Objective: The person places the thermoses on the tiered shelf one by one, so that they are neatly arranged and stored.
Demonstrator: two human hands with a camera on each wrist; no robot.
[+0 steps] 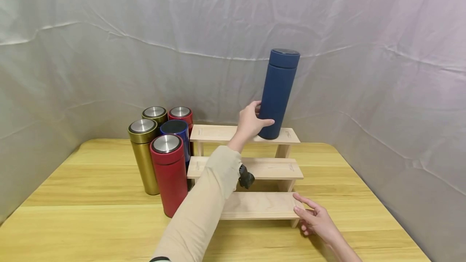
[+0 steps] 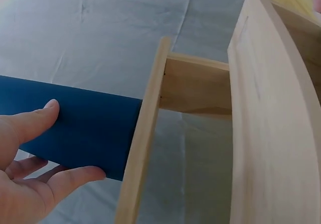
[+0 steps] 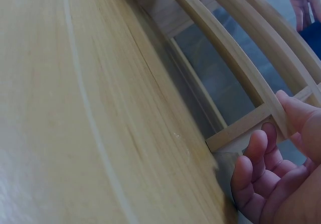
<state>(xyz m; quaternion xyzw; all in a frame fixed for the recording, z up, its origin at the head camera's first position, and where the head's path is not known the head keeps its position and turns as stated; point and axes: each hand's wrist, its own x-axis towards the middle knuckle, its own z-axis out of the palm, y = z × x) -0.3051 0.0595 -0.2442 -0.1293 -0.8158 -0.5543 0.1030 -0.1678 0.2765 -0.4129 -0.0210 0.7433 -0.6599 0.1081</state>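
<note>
A tall dark blue thermos (image 1: 279,88) stands, leaning slightly right in the head view, on the top tier of a three-step wooden display stand (image 1: 265,205). My left hand (image 1: 252,121) grips it low on its left side, thumb in front and fingers behind. In the left wrist view the base of the thermos (image 2: 95,118) meets the edge of the top board (image 2: 145,128). My right hand (image 1: 317,220) holds the right end of the lowest step, thumb on the board. Its other fingers (image 3: 257,146) curl beneath the board's end in the right wrist view.
Left of the stand several thermoses are grouped on the wooden table (image 1: 91,221): a front red one (image 1: 169,181), a gold one (image 1: 143,161), a blue one (image 1: 185,138), with another gold and another red behind. Grey cloth (image 1: 218,19) hangs around the table's back and sides.
</note>
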